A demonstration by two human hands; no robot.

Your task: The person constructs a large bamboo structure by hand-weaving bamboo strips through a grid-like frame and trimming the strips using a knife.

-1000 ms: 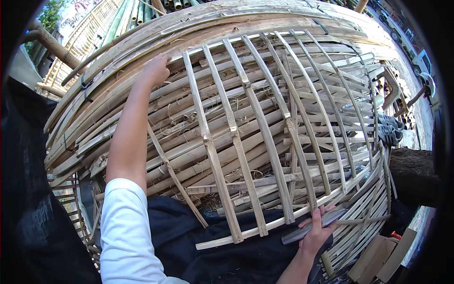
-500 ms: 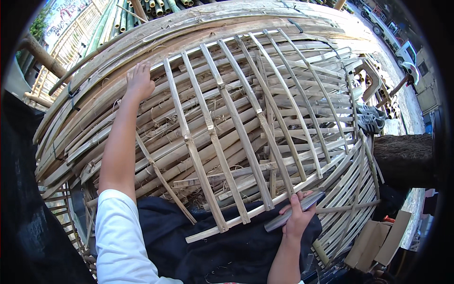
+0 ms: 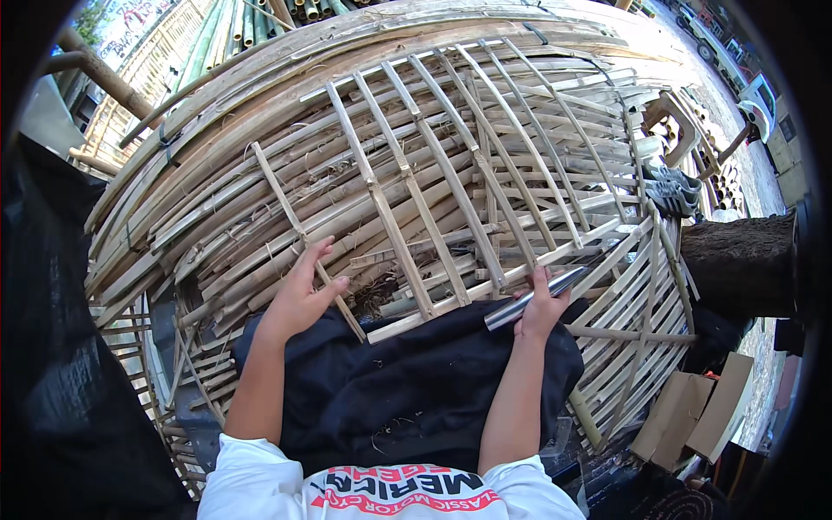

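My right hand [image 3: 541, 305] is closed around a smooth silver metal tube [image 3: 504, 317], at the near edge of a bamboo slat frame [image 3: 444, 210]. Several crosspieces of the frame run between two long rails. Its near rail [image 3: 400, 328] passes by my right fingers; whether they also grip it I cannot tell. My left hand [image 3: 303, 293] is open, thumb and fingers apart, over a separate bamboo slat [image 3: 279, 189] left of the frame. This slat lies slanted, and whether the hand touches it is unclear. Black cloth [image 3: 390, 381] covers my lap.
A big pile of split bamboo strips [image 3: 251, 130] lies under and beyond the frame. To the right are another slatted bamboo panel [image 3: 624, 321], a thick log [image 3: 737, 267], a shoe [image 3: 672, 192] and an opened cardboard box [image 3: 680, 416]. Black sheeting [image 3: 61, 347] hangs at left.
My left hand has come back from the frame's far left corner to near the loose slat. That slat now sits farther up at its far end. My right hand keeps the tube.
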